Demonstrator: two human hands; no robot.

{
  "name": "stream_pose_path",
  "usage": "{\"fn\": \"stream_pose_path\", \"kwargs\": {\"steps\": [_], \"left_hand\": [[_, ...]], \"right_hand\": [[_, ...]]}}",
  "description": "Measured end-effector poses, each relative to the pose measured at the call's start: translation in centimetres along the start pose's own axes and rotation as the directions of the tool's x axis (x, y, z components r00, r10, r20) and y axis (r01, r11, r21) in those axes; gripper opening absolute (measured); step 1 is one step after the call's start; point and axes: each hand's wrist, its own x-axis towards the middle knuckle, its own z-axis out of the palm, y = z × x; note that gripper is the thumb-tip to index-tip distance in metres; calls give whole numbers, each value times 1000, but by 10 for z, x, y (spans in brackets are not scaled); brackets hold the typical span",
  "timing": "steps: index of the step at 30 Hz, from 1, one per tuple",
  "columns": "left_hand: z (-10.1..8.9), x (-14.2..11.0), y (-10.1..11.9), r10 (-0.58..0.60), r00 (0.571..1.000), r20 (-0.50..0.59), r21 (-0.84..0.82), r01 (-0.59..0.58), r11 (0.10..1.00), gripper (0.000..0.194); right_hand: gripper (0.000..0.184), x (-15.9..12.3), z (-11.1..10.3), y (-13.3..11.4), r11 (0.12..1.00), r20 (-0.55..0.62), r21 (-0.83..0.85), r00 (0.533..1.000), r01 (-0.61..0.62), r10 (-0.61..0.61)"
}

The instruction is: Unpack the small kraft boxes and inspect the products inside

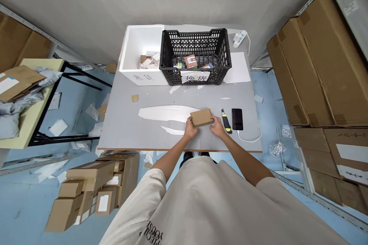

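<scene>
Small cardboard box (201, 117), judged light and rigid, is clasped at its short ends by left hand (190, 127) and right hand (217, 126).

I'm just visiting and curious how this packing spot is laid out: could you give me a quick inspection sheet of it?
Surface: grey table with white patches.
Job's things: small cardboard box held at both ends.
Clutter: utility knife, phone, black crate, white foam box, small brown scrap.
Hands: left hand and right hand both grip the box.
Cables: white cable from the phone; power strip.
Surroundings: stacked cartons on the floor, shelf boxes.
</scene>
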Motion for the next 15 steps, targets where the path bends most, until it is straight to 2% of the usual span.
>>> {"fn": "stream_pose_path", "kwargs": {"steps": [3,9,12,15], "left_hand": [[-10,4,0,114,993,-19,110,-111,988,79],[-19,13,6,298,954,-25,281,-279,918,74],[-22,18,8,323,946,-13,317,-303,899,70],[-27,22,10,281,960,10,327,-268,906,65]], "right_hand": [[60,-4,-1,-5,994,-28,-51,995,94,-95],[60,0,-4,-16,971,-40,-160,982,178,-186],[58,3,-7,-20,955,-32,-205,974,214,-225],[55,5,-13,-22,943,-7,-221,967,247,-255]]}}
